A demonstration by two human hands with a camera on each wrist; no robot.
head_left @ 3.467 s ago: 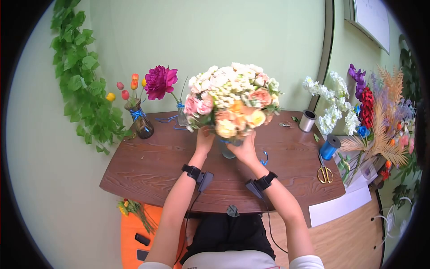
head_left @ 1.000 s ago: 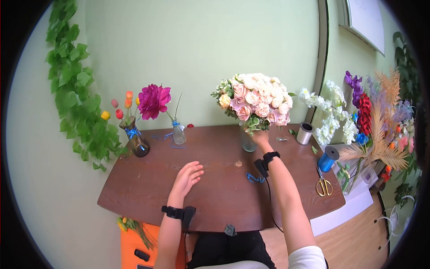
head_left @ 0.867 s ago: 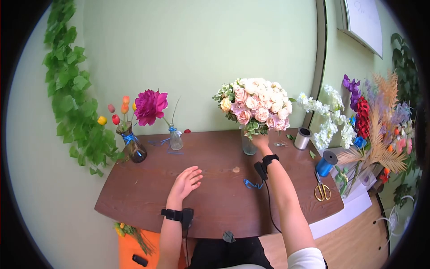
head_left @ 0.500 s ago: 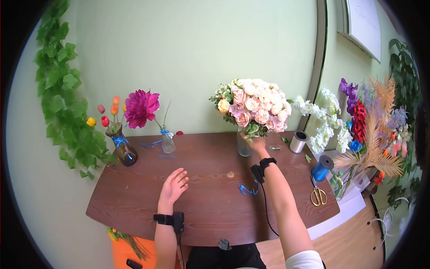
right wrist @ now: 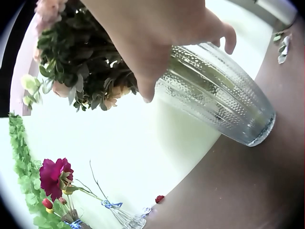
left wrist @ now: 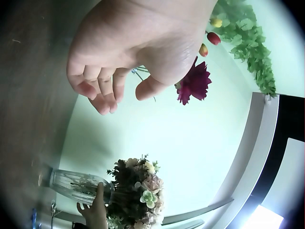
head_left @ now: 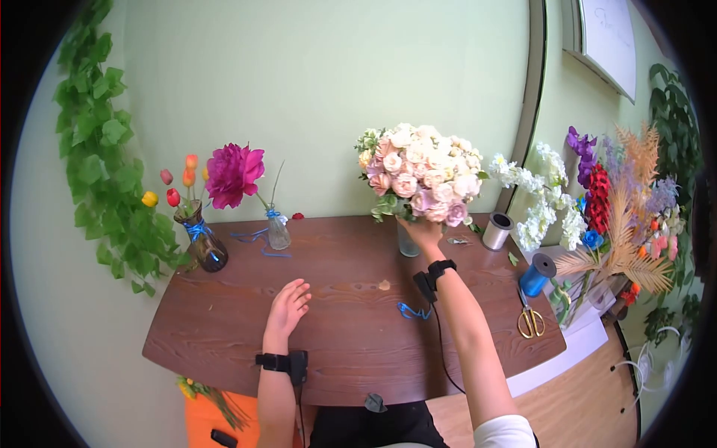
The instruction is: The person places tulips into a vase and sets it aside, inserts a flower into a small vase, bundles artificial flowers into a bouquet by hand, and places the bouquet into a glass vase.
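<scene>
A clear ribbed glass vase (right wrist: 224,95) stands upright at the back of the brown table, holding a round bouquet (head_left: 426,168) of cream, pink and lilac roses with green leaves. My right hand (head_left: 424,233) grips the vase around its upper part, just beneath the blooms, with thumb and fingers on either side of the glass. Over the table's left half hovers my left hand (head_left: 285,310), holding nothing, its fingers relaxed and slightly bent. A curl of blue ribbon (head_left: 413,311) lies on the tabletop between the two arms.
At the back left are a dark vase (head_left: 203,243) of tulips and a small glass bottle (head_left: 278,235) with a magenta peony. Along the right stand a silver ribbon spool (head_left: 496,233), a blue spool (head_left: 537,276) and gold-handled scissors (head_left: 530,322). Many flowers crowd beyond that edge.
Both hands were at the vase; the left has drawn back toward me, leaving the right on it. Vase and bouquet have shifted right, and the bouquet shows a different side.
</scene>
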